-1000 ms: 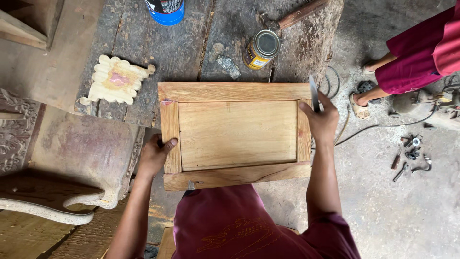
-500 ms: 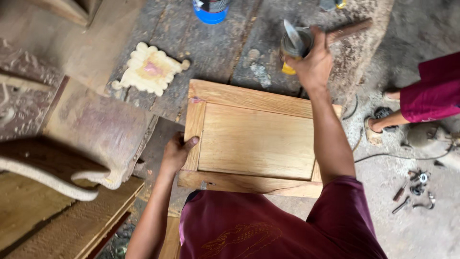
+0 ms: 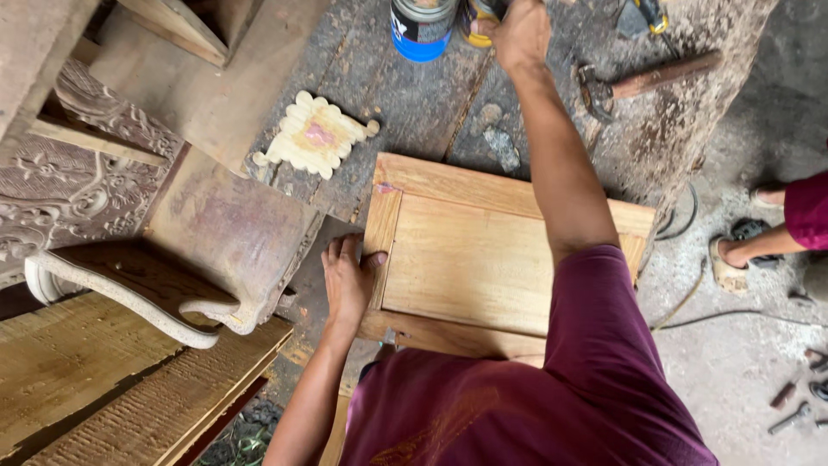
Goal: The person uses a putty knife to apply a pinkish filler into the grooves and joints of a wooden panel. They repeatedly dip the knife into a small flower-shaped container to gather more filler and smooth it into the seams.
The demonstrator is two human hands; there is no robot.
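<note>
A pale wooden door panel (image 3: 466, 259) with a raised frame lies on a rough, dark workbench (image 3: 405, 112). My left hand (image 3: 348, 280) rests flat on the panel's left edge, thumb on the frame. My right arm stretches across the panel to the far side of the bench. There my right hand (image 3: 520, 33) is closed over a small yellow can (image 3: 477, 22). What the fingers grip is hidden. A blue can (image 3: 420, 30) stands just left of the yellow one.
A hammer (image 3: 642, 79) lies on the bench to the right of my arm. A cream carved ornament (image 3: 316, 135) sits left of the panel. Carved wood pieces (image 3: 52, 198), a curved furniture part (image 3: 129, 293) and planks (image 3: 103, 388) fill the left. Another person's sandalled foot (image 3: 733, 259) stands on the floor at right, near small tools (image 3: 798, 406).
My right hand left the panel's right edge with a flat blade and reached forward to the yellow can. My left hand stayed on the panel's left edge. The view shifted right.
</note>
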